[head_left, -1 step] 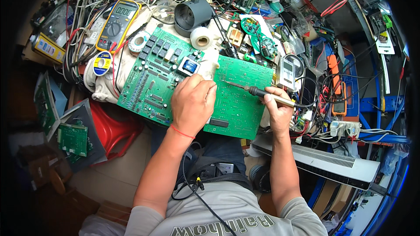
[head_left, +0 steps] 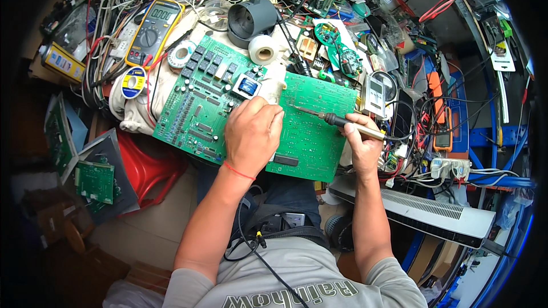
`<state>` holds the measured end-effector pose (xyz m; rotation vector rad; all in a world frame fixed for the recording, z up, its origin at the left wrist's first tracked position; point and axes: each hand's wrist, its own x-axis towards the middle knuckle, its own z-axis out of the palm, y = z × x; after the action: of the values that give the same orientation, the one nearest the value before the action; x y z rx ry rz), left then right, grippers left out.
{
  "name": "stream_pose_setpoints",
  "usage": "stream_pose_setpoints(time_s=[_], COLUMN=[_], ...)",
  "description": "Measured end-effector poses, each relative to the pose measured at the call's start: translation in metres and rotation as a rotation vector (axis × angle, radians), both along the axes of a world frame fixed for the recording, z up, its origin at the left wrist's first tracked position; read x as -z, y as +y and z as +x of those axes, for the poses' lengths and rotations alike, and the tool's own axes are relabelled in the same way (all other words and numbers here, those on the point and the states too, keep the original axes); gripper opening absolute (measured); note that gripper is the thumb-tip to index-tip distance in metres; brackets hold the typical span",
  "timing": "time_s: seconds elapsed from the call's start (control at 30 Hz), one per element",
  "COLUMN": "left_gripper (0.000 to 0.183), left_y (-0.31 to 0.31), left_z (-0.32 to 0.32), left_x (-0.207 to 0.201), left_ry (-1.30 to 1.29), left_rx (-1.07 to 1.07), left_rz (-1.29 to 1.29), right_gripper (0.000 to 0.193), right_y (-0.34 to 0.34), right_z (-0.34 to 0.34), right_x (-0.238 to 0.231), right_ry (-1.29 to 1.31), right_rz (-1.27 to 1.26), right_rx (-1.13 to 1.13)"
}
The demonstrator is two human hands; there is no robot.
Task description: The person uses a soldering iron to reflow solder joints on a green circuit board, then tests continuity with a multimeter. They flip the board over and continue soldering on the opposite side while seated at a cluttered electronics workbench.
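A soldering iron (head_left: 338,120) with a dark grip is held in my right hand (head_left: 364,142), fingers wrapped round its handle. Its tip points left and lies over the green circuit board (head_left: 319,151) on the right, which shows its solder side and one black chip near the front edge. My left hand (head_left: 253,128) is closed, knuckles up, between that board and the populated circuit board (head_left: 174,120) on the left. Whatever its fingers may pinch is hidden. Relays, chips and a blue transformer (head_left: 248,86) sit on the left board.
A yellow multimeter (head_left: 151,34), solder spools (head_left: 133,82) and a white roll (head_left: 263,50) lie behind the boards. A grey plastic cup-shaped part (head_left: 251,20) stands at the back. Tangled wires and loose boards crowd the right. A red stool (head_left: 162,177) is at the left.
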<state>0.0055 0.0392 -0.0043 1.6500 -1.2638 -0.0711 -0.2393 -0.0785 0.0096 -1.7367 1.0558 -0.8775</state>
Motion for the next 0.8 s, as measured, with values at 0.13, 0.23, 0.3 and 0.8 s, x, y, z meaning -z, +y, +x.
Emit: stream_pose_setpoints(time_s=[0.13, 0.23, 0.3, 0.8], left_gripper=[0.007, 0.008, 0.008, 0.008], left_y=[-0.0032, -0.0043, -0.0044, -0.0067], left_z=[-0.0013, -0.0014, -0.0021, -0.0032], left_x=[0.004, 0.0069, 0.0081, 0.0104], left_ry=[0.025, 0.028, 0.018, -0.026], left_rx=[0.023, 0.022, 0.019, 0.003], left_rz=[0.003, -0.019, -0.023, -0.022], right_gripper=[0.026, 0.026, 0.026, 0.027], right_y=[0.0002, 0.0, -0.0002, -0.0037], right_z=[0.0013, 0.003, 0.0029, -0.0005], right_x=[-0.0023, -0.0017, -0.0011, -0.0025], right_ry=[0.021, 0.033, 0.039, 0.075], right_rz=[-0.006, -0.011, -0.019, -0.042], right_rx=[-0.009, -0.008, -0.005, -0.033])
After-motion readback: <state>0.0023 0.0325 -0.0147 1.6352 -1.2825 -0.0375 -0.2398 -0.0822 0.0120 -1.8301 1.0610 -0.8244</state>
